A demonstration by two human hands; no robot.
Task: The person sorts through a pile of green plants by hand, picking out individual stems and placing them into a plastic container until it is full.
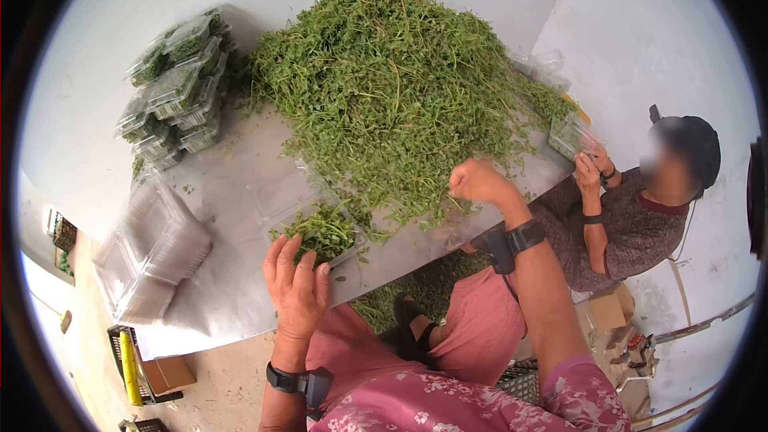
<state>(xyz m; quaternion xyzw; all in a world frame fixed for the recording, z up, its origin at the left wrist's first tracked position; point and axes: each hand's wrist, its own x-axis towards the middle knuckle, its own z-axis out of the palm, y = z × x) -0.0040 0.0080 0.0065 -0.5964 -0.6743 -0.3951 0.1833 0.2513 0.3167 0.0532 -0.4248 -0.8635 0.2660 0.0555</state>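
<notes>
My left hand [298,284] rests at the near left side of an open clear plastic clamshell box [357,246], fingers stretched and a little apart. Leafy green sprigs [326,228] lie in the box, and its clear lid [276,194] is folded back, away from me. My right hand [482,182] is over the near right edge of a large heap of the same greens [392,88]. Its fingers are curled closed; whether they pinch any sprigs is hidden.
Filled, closed clamshells [178,88] are piled at the back left of the metal table [232,272]. Nested empty clamshells [148,244] stand at its left end. On the right, a co-worker [632,224] holds another clamshell [570,136]. A crate [128,364] and cardboard box [170,374] sit on the floor.
</notes>
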